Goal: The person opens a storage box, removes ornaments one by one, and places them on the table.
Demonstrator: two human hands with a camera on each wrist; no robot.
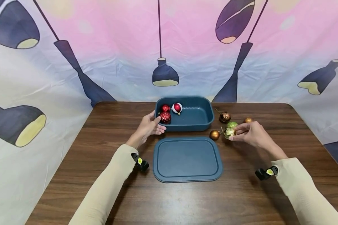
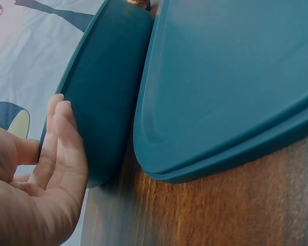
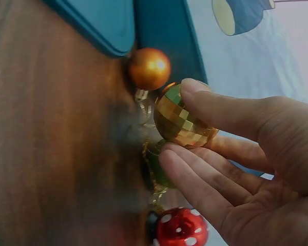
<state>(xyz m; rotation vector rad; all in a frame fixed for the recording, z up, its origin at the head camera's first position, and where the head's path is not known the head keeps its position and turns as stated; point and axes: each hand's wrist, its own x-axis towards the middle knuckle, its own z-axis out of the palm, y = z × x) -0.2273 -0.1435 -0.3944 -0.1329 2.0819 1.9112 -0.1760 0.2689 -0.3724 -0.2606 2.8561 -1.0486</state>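
My left hand (image 1: 148,127) holds the left front corner of a dark teal box (image 1: 186,127), its thumb at the rim and its fingers along the outer wall. Inside the box, at the left, sit two red ornaments (image 1: 165,117) and a red-and-white ball ornament (image 1: 177,108). Right of the box, my right hand (image 1: 254,135) pinches a faceted gold ball ornament (image 3: 180,119) between thumb and fingers. Close behind it is a green ornament (image 1: 232,124). An orange-gold ornament (image 1: 214,135) lies to its left. In the right wrist view, a red ornament with white dots (image 3: 182,227) shows below the fingers.
A teal lid (image 1: 187,160) lies flat on the wooden table (image 1: 174,203), in front of the box. A brown ornament (image 1: 225,117) and another orange one (image 1: 248,120) rest right of the box. Behind the table hangs a lamp-patterned cloth (image 1: 124,72).
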